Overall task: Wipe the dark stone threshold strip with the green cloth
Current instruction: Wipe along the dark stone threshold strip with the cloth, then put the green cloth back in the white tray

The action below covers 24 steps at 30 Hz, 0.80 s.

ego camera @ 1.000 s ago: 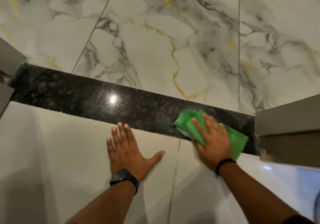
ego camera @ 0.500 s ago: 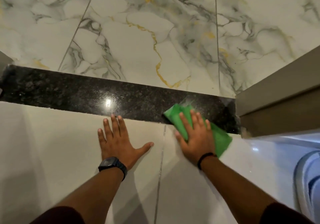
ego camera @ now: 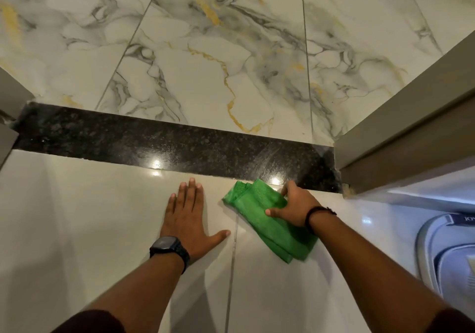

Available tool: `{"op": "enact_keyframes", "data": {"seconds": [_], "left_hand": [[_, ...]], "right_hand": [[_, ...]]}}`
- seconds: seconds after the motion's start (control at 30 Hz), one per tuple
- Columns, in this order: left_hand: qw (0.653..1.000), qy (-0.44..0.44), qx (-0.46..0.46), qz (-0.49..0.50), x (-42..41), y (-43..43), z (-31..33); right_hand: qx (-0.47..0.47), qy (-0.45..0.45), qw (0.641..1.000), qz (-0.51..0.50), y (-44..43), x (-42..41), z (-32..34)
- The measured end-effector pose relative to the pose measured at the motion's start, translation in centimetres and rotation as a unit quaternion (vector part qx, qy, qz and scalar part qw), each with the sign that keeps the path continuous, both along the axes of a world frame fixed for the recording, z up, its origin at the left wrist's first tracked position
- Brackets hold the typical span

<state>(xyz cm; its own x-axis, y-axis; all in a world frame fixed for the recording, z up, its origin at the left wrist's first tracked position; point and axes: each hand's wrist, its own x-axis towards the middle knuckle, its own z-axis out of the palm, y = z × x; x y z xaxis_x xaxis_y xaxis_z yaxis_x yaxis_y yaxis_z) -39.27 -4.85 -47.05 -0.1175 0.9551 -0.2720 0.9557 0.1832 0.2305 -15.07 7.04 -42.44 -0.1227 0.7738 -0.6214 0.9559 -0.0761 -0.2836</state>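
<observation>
While the right hand (ego camera: 295, 205) pinches the folded green cloth (ego camera: 270, 219) between thumb and fingers, left hand (ego camera: 189, 219) lies flat, fingers spread, holding nothing. Cloth sits on pale tile (ego camera: 77, 217) just beside the dark threshold strip (ego camera: 154, 141).

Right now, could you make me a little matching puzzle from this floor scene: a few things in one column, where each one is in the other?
Things:
1. green cloth
2. left hand
3. dark stone threshold strip
4. black watch

Places:
A. between marble and plain tiles
B. on left wrist
C. under right hand
D. flat on plain tile

Pairs: 1-C, 2-D, 3-A, 4-B
</observation>
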Motion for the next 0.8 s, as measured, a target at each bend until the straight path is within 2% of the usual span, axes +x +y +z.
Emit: {"op": "enact_keyframes", "data": {"seconds": [0.1,0.2,0.3,0.4,0.6,0.8], "left_hand": [[1.000,0.000,0.004,-0.015,0.2,0.4,0.7],[0.999,0.009,0.004,-0.032,0.4,1.7,1.9],[0.998,0.006,0.006,-0.058,0.9,3.4,4.7],[0.997,-0.023,0.025,-0.075,2.8,4.0,9.7],[0.984,-0.139,0.040,-0.107,11.6,3.1,23.9],[0.960,-0.225,0.014,-0.166,24.2,1.9,37.9]], "right_hand": [[-0.052,-0.005,0.998,0.040,0.6,-0.3,0.6],[-0.041,0.067,0.996,0.039,0.2,0.4,1.6],[0.001,0.135,0.991,0.009,-0.2,1.9,4.4],[0.060,0.194,0.977,-0.070,-1.9,4.0,8.9],[0.132,0.261,0.929,-0.229,-7.5,10.9,23.0],[0.181,0.237,0.902,-0.312,-11.8,22.8,38.9]]}}
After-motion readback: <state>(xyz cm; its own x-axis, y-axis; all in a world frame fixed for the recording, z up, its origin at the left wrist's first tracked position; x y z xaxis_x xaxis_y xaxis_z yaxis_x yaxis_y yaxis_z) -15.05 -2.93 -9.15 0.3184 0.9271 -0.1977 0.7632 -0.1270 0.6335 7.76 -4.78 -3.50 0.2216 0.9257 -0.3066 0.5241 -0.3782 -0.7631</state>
